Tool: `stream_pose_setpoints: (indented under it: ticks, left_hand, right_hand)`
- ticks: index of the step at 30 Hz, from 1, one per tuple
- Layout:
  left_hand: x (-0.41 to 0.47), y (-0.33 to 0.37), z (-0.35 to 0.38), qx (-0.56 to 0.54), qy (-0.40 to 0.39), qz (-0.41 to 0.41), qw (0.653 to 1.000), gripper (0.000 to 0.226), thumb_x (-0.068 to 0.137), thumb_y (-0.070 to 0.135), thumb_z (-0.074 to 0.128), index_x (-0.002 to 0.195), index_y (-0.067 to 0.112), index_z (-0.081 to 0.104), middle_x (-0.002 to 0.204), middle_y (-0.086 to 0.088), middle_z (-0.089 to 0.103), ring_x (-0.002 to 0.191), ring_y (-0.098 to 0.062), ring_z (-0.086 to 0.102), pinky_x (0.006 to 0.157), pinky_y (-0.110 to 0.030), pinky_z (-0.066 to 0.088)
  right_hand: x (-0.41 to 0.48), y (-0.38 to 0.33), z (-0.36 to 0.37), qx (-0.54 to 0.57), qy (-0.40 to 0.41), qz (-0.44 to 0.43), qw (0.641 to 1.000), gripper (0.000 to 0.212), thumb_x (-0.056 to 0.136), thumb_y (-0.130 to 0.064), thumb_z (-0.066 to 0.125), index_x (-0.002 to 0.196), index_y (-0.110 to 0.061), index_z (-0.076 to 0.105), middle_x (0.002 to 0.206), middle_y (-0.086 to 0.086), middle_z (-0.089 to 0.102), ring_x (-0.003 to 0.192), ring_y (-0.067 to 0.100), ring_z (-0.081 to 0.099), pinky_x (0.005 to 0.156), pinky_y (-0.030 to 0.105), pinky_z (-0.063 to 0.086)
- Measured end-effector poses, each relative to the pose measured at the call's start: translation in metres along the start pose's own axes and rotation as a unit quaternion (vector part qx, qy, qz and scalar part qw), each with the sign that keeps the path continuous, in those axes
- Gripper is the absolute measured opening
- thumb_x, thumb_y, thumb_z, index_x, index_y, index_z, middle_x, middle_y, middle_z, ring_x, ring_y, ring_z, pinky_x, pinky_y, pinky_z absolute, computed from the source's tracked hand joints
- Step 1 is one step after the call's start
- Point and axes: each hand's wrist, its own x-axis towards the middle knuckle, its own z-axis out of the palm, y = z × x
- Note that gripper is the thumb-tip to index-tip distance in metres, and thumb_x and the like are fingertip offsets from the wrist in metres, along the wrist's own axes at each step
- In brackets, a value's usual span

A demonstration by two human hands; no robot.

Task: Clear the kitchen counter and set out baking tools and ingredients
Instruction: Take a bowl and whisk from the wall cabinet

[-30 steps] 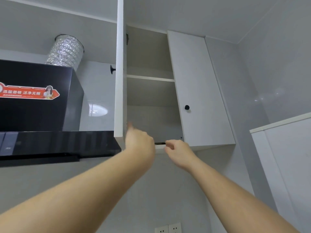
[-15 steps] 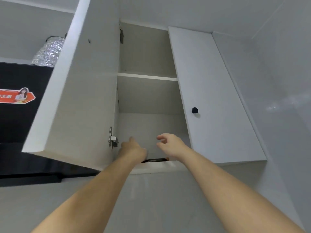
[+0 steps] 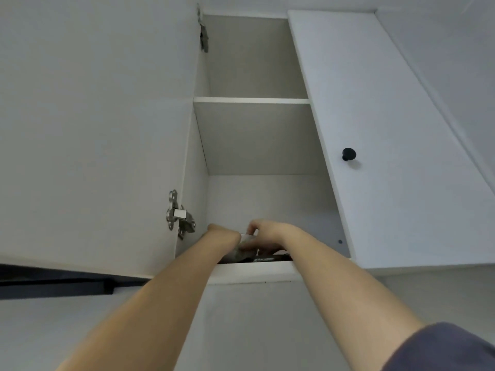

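Both hands are further into the cab than half a sec ago. Back then they were at the front lip w/ R fingers spread; now they're over the btm board and close together. View has tipped up too, so the hood sticker's out of sight.

L hand (image 3: 223, 232) goes in past the front lip of the wall cab (image 3: 251, 273), lower compartment, left side. Only the wrist and back of the hand show. The fingers are hidden behind what's in there, so I can't tell if it's gripping or slack.

R hand (image 3: 270, 234) is just beside it, nearly touching. Its fingers (image 3: 251, 226) curl down onto the top edge of a pale flat item (image 3: 246, 236) btwn my two hands, which looks like a pinch.

Under the hands, on the cab floor right at the lip, lies a dark packet (image 3: 263, 259) w/ small white print I can't read. Next to it is a greyish-green thing (image 3: 241, 251), too blurry to ID.

Left door (image 3: 93, 129) is swung wide open, steel hinge (image 3: 178, 215) near my L wrist. Right door (image 3: 388, 156) is closed, black knob (image 3: 348, 154) on it. Shelf (image 3: 251, 100) splits the cab into upper and lower parts. Black hood edge (image 3: 53, 286) shows at lower left under the open door. Dark blue sleeve (image 3: 442, 349) is on my R upper arm.
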Motion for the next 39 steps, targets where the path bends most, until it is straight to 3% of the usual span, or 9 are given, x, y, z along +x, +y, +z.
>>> stream_pose_setpoints:
  ticks: [5, 10, 14, 17, 20, 27, 30, 35, 39]
  left_hand:
    - [0.011, 0.002, -0.002, -0.219, 0.013, -0.047, 0.974, 0.044, 0.099, 0.014, 0.034, 0.142, 0.005, 0.035, 0.146, -0.017, 0.04, 0.132, -0.035, 0.041, 0.108, -0.04, 0.037]
    - [-0.007, -0.009, -0.009, -0.613, -0.018, -0.056, 0.788, 0.051, 0.092, 0.045, 0.052, 0.134, 0.019, 0.038, 0.127, -0.01, 0.05, 0.09, -0.033, 0.061, 0.055, -0.038, 0.055]
    - [-0.018, -0.009, -0.013, -0.755, -0.076, -0.01, 0.651, 0.054, 0.087, 0.033, 0.067, 0.133, 0.014, 0.044, 0.126, -0.013, 0.052, 0.099, -0.035, 0.061, 0.059, -0.048, 0.059]
    - [-0.023, -0.008, -0.013, -0.763, -0.053, -0.006, 0.645, 0.049, 0.086, 0.025, 0.068, 0.128, 0.012, 0.047, 0.126, -0.015, 0.053, 0.1, -0.037, 0.059, 0.068, -0.054, 0.058]
    - [-0.026, -0.012, -0.011, -0.764, -0.023, 0.001, 0.645, 0.043, 0.084, 0.021, 0.069, 0.122, 0.015, 0.049, 0.124, -0.011, 0.054, 0.101, -0.034, 0.059, 0.079, -0.057, 0.055]
    - [-0.022, -0.018, -0.005, -0.763, -0.027, 0.019, 0.646, 0.043, 0.084, 0.019, 0.069, 0.122, 0.014, 0.049, 0.119, -0.011, 0.055, 0.107, -0.033, 0.058, 0.082, -0.057, 0.054]
    - [-0.021, -0.021, -0.005, -0.767, -0.036, 0.027, 0.64, 0.048, 0.084, 0.021, 0.07, 0.126, 0.014, 0.049, 0.122, -0.011, 0.054, 0.108, -0.034, 0.058, 0.081, -0.056, 0.055]
    - [-0.029, -0.022, -0.006, -0.78, -0.026, 0.043, 0.624, 0.052, 0.083, 0.023, 0.071, 0.13, 0.017, 0.047, 0.126, -0.009, 0.054, 0.109, -0.032, 0.059, 0.081, -0.052, 0.056]
    - [-0.046, -0.018, -0.01, -0.783, -0.032, 0.061, 0.618, 0.042, 0.086, 0.022, 0.068, 0.125, 0.017, 0.051, 0.12, -0.008, 0.057, 0.107, -0.029, 0.059, 0.078, -0.046, 0.058]
  right_hand:
    - [0.006, 0.009, 0.007, 0.039, 0.143, -0.035, 0.988, 0.029, 0.076, -0.027, 0.08, 0.075, -0.019, 0.053, 0.076, 0.0, 0.055, 0.068, 0.016, 0.05, 0.063, 0.025, 0.039]
    - [-0.027, 0.005, -0.014, 0.1, 0.236, -0.087, 0.963, 0.029, 0.074, -0.028, 0.082, 0.089, -0.013, 0.061, 0.088, 0.0, 0.057, 0.079, 0.013, 0.05, 0.059, 0.021, 0.038]
    - [-0.045, 0.009, -0.022, 0.163, 0.224, -0.094, 0.956, 0.038, 0.077, -0.022, 0.079, 0.106, -0.016, 0.056, 0.097, 0.007, 0.065, 0.074, 0.014, 0.058, 0.067, 0.028, 0.052]
    - [-0.045, 0.023, -0.019, 0.209, 0.165, -0.022, 0.964, 0.068, 0.082, -0.022, 0.074, 0.138, -0.028, 0.035, 0.106, 0.011, 0.061, 0.089, 0.024, 0.065, 0.072, 0.033, 0.058]
    - [-0.043, 0.03, -0.011, 0.081, 0.107, 0.064, 0.989, 0.062, 0.086, -0.029, 0.069, 0.14, -0.017, 0.042, 0.113, 0.011, 0.062, 0.088, 0.022, 0.063, 0.072, 0.028, 0.052]
    - [-0.012, 0.015, -0.005, -0.164, 0.01, 0.144, 0.976, 0.009, 0.091, -0.016, 0.058, 0.091, -0.008, 0.062, 0.095, 0.008, 0.06, 0.088, 0.023, 0.049, 0.076, 0.027, 0.04]
    - [-0.002, 0.015, 0.0, -0.215, -0.01, 0.168, 0.962, 0.025, 0.093, -0.008, 0.048, 0.069, -0.011, 0.043, 0.079, 0.005, 0.046, 0.09, 0.023, 0.045, 0.076, 0.028, 0.037]
    - [-0.002, 0.022, -0.002, -0.167, 0.105, 0.169, 0.966, 0.028, 0.093, -0.008, 0.047, 0.119, -0.005, 0.057, 0.115, 0.013, 0.061, 0.098, 0.029, 0.057, 0.075, 0.029, 0.043]
    - [-0.023, 0.031, -0.008, -0.047, 0.238, 0.094, 0.966, 0.035, 0.093, -0.006, 0.037, 0.118, -0.01, 0.06, 0.095, 0.011, 0.056, 0.082, 0.03, 0.053, 0.068, 0.029, 0.04]
